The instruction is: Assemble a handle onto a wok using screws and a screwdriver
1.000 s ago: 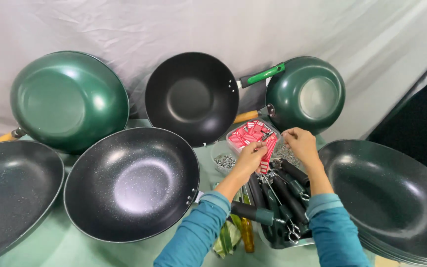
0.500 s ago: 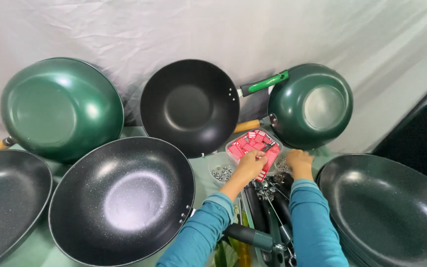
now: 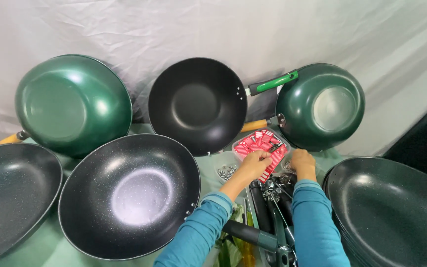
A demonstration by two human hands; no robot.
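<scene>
Left hand: the left hand (image 3: 256, 164) is curled into a loose fist over the near edge of the clear tray (image 3: 240, 143), fingers closed on one of the red packets (image 3: 260, 146); what exactly is pinched is hard to tell.
Right hand: the right hand (image 3: 303, 163) rests knuckles-up just right of the tray; its fingers are curled under, and whether they grip anything cannot be told.
Hands together: near each other but apart, both sleeves teal.
Tray: between the two hands and the upright pans, on the green table cover (image 3: 50, 247).
Nuts: small metal nuts (image 3: 226, 172) in a clear dish just left of the left hand.
Handles: dark pan handles (image 3: 268, 217) heaped below the wrists.
Pans: black wok (image 3: 196, 105) behind the tray; speckled wok (image 3: 130, 195) at left; green pan (image 3: 320, 106) at right.
</scene>
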